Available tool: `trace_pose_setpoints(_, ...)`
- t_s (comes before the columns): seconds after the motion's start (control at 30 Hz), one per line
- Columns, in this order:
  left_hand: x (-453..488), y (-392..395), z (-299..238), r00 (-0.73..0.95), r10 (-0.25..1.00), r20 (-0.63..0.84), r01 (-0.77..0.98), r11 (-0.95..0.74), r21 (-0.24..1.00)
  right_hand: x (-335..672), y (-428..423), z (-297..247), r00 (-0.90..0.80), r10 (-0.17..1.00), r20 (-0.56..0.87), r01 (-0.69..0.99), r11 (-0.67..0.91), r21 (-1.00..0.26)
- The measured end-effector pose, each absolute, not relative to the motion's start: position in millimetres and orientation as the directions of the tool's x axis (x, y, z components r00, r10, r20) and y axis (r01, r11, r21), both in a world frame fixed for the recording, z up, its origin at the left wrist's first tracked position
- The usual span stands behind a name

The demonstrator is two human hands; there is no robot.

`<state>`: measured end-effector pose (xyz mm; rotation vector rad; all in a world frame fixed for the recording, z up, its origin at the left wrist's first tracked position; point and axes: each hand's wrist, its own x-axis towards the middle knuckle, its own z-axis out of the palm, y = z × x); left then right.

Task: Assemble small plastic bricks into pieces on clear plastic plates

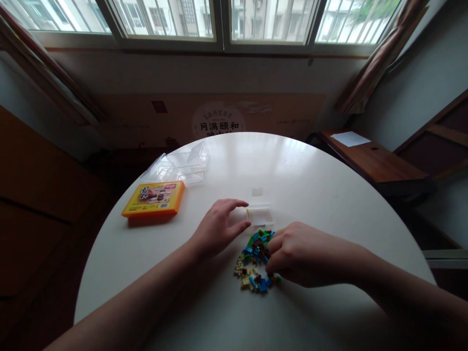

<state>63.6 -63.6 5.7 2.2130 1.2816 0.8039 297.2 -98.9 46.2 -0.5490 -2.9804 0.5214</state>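
Observation:
A small clear plastic box (261,216) lies on the white table, with a thin yellow strip showing at its left end. My left hand (223,226) has its thumb and forefinger at the two corners of that end, steadying the box. Just in front of the box spreads a pile of tiny building bricks (252,251), coloured green, blue, brown and pale yellow. Over the right side of the pile, my right hand (298,253) is closed with curled fingers. Its fingertips are down among the bricks, and what they pinch is hidden.
An orange-edged game box (153,199) stands at the left on the round white table (321,195). Behind it are clear plastic trays (179,163). A small clear piece (257,192) lies beyond the little box. A wooden bench (387,163) holds papers (350,139) at right.

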Motion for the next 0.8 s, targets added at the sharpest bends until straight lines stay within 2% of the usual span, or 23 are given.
trace_pose_setpoints(0.33, 59, -62, 15, 0.22, 0.934, 0.282, 0.579, -0.358, 0.732, 293, -100, 43, -0.925, 0.38, 0.028, 0.352, 0.881, -0.316)
trace_pose_setpoints(0.63, 57, -62, 18, 0.211, 0.931, 0.298, 0.573, -0.365, 0.734, 292, -99, 40, -0.934, 0.356, 0.031, 0.328, 0.889, -0.32)
trace_pose_setpoints(0.8, 58, -61, 18, 0.216, 0.934, 0.285, 0.573, -0.358, 0.738, 292, -100, 41, -0.925, 0.38, 0.016, 0.356, 0.879, -0.317)
